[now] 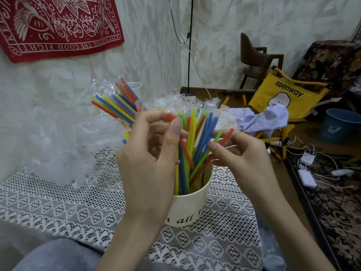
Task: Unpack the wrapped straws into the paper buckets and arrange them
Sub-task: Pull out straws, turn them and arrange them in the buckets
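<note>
Pinching a red straw (184, 151) between thumb and curled fingers (176, 127) of the left hand (148, 163), high over the rim of the paper bucket (190, 204). Closing likewise on the right: thumb and forefinger of the right hand (242, 159) nipped together on another red straw (226, 136), just beside a green one, remaining fingers spread loosely apart behind. Standing upright and fanned inside that cream bucket, a crowd of wrapped straws (197, 133) in blue, green, yellow and red, clear wrapper ends crinkled at their tops. Printed across the bucket's front in black script, partly hidden by the left wrist, "all". Leaning behind the left hand, a second bunch of straws (117, 104) still in plastic sleeves, its holder hidden; cannot tell what it sits in. Peeking out farther back, the white rim of another bucket (134, 86). Heaped at left on the white lace tablecloth (58, 202), a crumpled clear plastic bag (58, 145). Hanging on the wall above, a red patterned cloth (58, 26). Off to the right on the floor, a yellow folding chair (283, 94) draped with a striped cloth (263, 120), a blue bin (340, 126), white chargers and cables (306, 169) on a dark patterned rug (332, 212).
</note>
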